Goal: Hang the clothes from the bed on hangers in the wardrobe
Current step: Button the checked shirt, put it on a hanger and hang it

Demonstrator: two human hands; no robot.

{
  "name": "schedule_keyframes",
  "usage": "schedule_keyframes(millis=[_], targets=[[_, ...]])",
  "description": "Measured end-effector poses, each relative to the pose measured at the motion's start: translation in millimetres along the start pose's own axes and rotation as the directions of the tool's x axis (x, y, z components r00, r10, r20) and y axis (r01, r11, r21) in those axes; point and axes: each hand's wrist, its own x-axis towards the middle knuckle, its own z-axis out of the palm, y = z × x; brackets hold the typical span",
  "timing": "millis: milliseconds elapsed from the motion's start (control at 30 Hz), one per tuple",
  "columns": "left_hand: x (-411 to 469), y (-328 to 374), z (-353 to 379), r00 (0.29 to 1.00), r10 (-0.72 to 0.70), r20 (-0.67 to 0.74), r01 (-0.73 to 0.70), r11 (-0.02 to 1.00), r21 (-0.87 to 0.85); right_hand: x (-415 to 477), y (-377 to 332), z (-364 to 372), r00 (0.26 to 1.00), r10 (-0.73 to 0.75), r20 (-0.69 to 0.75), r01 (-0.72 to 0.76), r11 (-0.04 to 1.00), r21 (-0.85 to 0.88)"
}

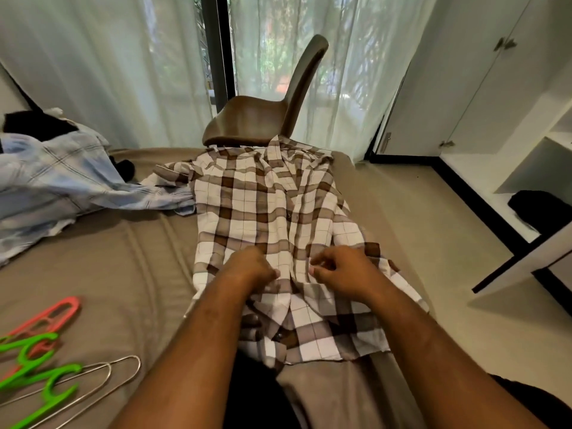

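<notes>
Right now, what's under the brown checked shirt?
Tan bed cover shows around the shirt; the left hand and right hand are on top. Whatever lies beneath its middle is covered.

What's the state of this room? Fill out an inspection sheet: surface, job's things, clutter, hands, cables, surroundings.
Surface: bed, tan cover, wrinkled.
Job's things: plaid shirt spread on the bed; blue shirt heaped at left; pink, green and wire hangers at near left, none in use.
Clutter: black cloth behind the blue shirt; dark item on a wardrobe shelf.
Hands: left hand grips the plaid shirt's front; right hand beside it, fingers curled, grip unclear.
Cables: nothing seen.
Surroundings: chair beyond the bed; curtains behind; wardrobe at right, doors shut, shelves open.
</notes>
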Motion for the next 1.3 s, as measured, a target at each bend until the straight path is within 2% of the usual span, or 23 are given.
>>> schedule_keyframes(millis=[167, 233, 333, 400, 467, 500, 600, 633, 733, 767, 833, 900, 967, 1033, 1167, 1233, 1300], targets=[[3, 12, 20, 0.989, -0.071, 0.126, 0.022, 0.934, 0.356, -22, 16, 15, 1.0, -0.019, 0.014, 0.022, 0.978, -0.208], [3, 8, 20, 0.984, -0.101, 0.145, 0.029, 0.901, 0.432, -27, 22, 17, 1.0, -0.016, 0.003, 0.016, 0.942, -0.335], [-9, 5, 10, 0.981, -0.108, 0.161, 0.048, 0.94, 0.337, -34, 28, 16, 0.998, -0.016, -0.053, -0.005, 0.929, -0.37], [-14, -3, 0, 0.98, -0.094, 0.177, 0.065, 0.985, 0.16, -37, 33, 17, 0.989, -0.107, -0.106, 0.059, 0.924, -0.377], [-21, -9, -13, 0.979, -0.113, 0.171, 0.133, 0.984, -0.116, -40, 35, 17, 0.972, -0.194, -0.136, 0.151, 0.95, -0.274], [-20, -13, -17, 0.982, -0.135, 0.134, 0.156, 0.975, -0.16, -41, 37, 18, 0.971, -0.2, -0.131, 0.175, 0.968, -0.181], [-13, -23, -17, 0.982, -0.191, -0.012, 0.191, 0.974, 0.122, -42, 39, 20, 0.991, -0.103, -0.083, 0.1, 0.994, -0.041], [-13, -22, -15, 0.983, -0.171, -0.069, 0.179, 0.972, 0.151, -41, 41, 21, 0.994, -0.077, -0.073, 0.075, 0.997, -0.03], [-17, -10, -12, 0.974, -0.055, -0.221, 0.059, 0.998, 0.014, -40, 44, 24, 0.998, -0.018, -0.054, 0.021, 0.998, 0.054], [-19, -6, -10, 0.974, -0.02, -0.225, 0.012, 0.999, -0.039, -39, 46, 24, 0.999, -0.007, -0.05, 0.012, 0.994, 0.105], [-27, 3, -3, 0.996, 0.0, -0.087, -0.004, 0.999, -0.05, -40, 51, 25, 1.0, 0.003, -0.024, 0.002, 0.974, 0.227], [-30, 8, 3, 0.997, -0.077, 0.01, 0.076, 0.989, 0.125, -42, 55, 24, 0.999, 0.033, 0.0, -0.031, 0.932, 0.362], [-29, 5, 5, 0.987, -0.159, 0.004, 0.148, 0.923, 0.355, -43, 59, 23, 0.997, 0.056, 0.049, -0.074, 0.853, 0.517], [-26, 0, 7, 0.982, -0.19, -0.012, 0.176, 0.882, 0.436, -43, 63, 22, 0.991, 0.039, 0.13, -0.114, 0.757, 0.643], [-19, -1, 12, 0.992, -0.126, 0.007, 0.117, 0.941, 0.317, -39, 69, 22, 0.974, -0.021, 0.225, -0.161, 0.633, 0.757], [-15, -1, 15, 0.997, -0.075, 0.004, 0.071, 0.963, 0.261, -38, 73, 21, 0.97, -0.027, 0.243, -0.171, 0.637, 0.751], [-11, -5, 17, 0.995, -0.099, -0.03, 0.104, 0.959, 0.264, -40, 73, 17, 0.967, -0.014, 0.253, -0.173, 0.691, 0.702]])
